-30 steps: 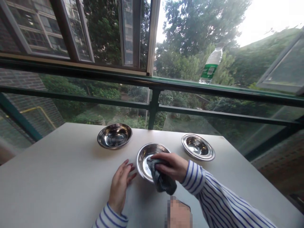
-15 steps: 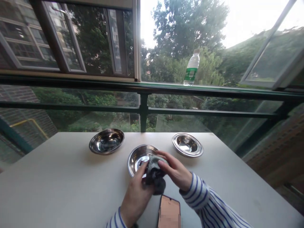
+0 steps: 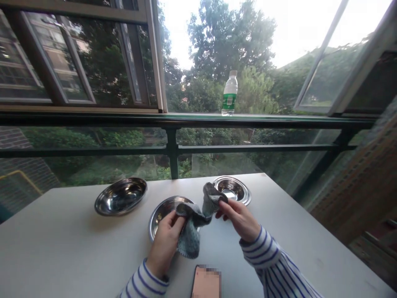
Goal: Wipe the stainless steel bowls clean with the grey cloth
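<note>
Both my hands hold a grey cloth (image 3: 194,223) just above the white table (image 3: 62,252). My left hand (image 3: 166,242) grips its lower left part and my right hand (image 3: 238,217) pinches its upper right corner, so the cloth hangs stretched between them. Under the cloth lies a steel bowl (image 3: 161,213), partly hidden by the cloth and my left hand. Both sleeves are white with blue stripes.
A second steel bowl (image 3: 120,196) sits at the left and a rimmed steel dish (image 3: 232,189) behind my right hand. A phone (image 3: 206,283) lies at the near edge. A water bottle (image 3: 229,93) stands on the green railing ledge (image 3: 279,122) by the open window.
The cloth has come up out of the middle bowl. My left hand moved from the table onto the cloth, and my hands now pull it apart in the air.
</note>
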A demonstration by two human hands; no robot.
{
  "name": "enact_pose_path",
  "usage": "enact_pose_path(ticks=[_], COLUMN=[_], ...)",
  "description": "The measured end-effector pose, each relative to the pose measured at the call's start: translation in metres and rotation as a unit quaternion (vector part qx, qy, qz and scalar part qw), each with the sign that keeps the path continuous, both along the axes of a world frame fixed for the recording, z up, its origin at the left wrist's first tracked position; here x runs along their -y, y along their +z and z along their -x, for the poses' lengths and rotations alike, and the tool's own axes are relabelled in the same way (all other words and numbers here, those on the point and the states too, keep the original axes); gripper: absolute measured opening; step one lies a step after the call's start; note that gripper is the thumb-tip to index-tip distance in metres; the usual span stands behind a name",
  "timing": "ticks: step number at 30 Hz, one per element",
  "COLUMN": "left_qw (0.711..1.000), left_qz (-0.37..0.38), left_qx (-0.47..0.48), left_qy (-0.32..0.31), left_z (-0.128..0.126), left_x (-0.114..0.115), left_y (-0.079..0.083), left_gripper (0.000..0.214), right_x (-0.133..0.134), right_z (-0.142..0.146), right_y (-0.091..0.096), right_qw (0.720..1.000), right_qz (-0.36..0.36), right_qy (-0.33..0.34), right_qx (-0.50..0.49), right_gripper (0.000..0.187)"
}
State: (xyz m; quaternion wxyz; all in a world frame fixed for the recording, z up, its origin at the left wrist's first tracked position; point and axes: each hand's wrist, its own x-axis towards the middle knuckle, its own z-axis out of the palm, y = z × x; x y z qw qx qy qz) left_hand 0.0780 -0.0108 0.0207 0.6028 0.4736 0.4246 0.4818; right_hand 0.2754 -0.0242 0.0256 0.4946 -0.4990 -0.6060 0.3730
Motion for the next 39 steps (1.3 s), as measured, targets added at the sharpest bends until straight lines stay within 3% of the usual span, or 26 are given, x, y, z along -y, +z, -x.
enact_pose_path(ticks=[7,10,12,15,18,20,23,26,29,32,35,39], left_qw=[0.996,0.992,0.982,0.971,0.982,0.991,0.995,0.995,0.993,0.993,0.995,0.998], left_qz=[0.017,-0.05,-0.072,-0.068,-0.036,-0.021,-0.015,-0.031,-0.054,-0.067,-0.071,-0.042], left_qx=[-0.009,-0.024,-0.059,-0.035,0.013,0.033,0.046,0.037,0.016,-0.011,-0.043,-0.045], left_qy=[-0.082,-0.11,-0.164,-0.227,-0.183,-0.132,-0.081,-0.084,-0.107,-0.102,-0.059,-0.007], left_z=[-0.002,0.0,-0.003,-0.014,-0.026,-0.031,-0.034,-0.035,-0.034,-0.031,-0.024,-0.012], left_x=[0.001,0.003,0.006,0.01,0.009,0.007,0.004,0.004,0.005,0.004,-0.001,-0.007], left_y=[-0.014,-0.006,0.004,0.015,0.017,0.015,0.015,0.018,0.021,0.02,0.018,0.02], left_gripper=[0.057,0.055,0.047,0.036,0.029,0.028,0.028,0.028,0.028,0.028,0.032,0.057], right_x=[0.009,0.011,0.011,0.01,0.01,0.015,0.027,0.039,0.041,0.035,0.03,0.027], right_z=[-0.015,-0.015,-0.013,-0.011,-0.009,-0.006,0.003,0.015,0.024,0.023,0.015,0.002], right_y=[0.001,0.005,0.009,0.014,0.014,0.011,0.006,0.004,0.004,0.002,-0.003,-0.011], right_qw=[0.998,0.997,0.998,0.998,0.996,0.991,0.982,0.968,0.959,0.977,0.992,0.982], right_qz=[0.024,0.026,0.026,0.025,0.022,-0.002,-0.063,-0.103,-0.107,-0.074,-0.038,0.013], right_qy=[-0.055,-0.058,-0.056,-0.05,-0.073,-0.123,-0.173,-0.143,-0.135,-0.131,-0.118,-0.113], right_qx=[-0.028,-0.032,-0.034,-0.035,-0.048,-0.045,0.046,0.18,0.223,0.153,0.007,-0.152], right_gripper=[0.05,0.048,0.047,0.045,0.044,0.044,0.042,0.039,0.032,0.021,0.018,0.045])
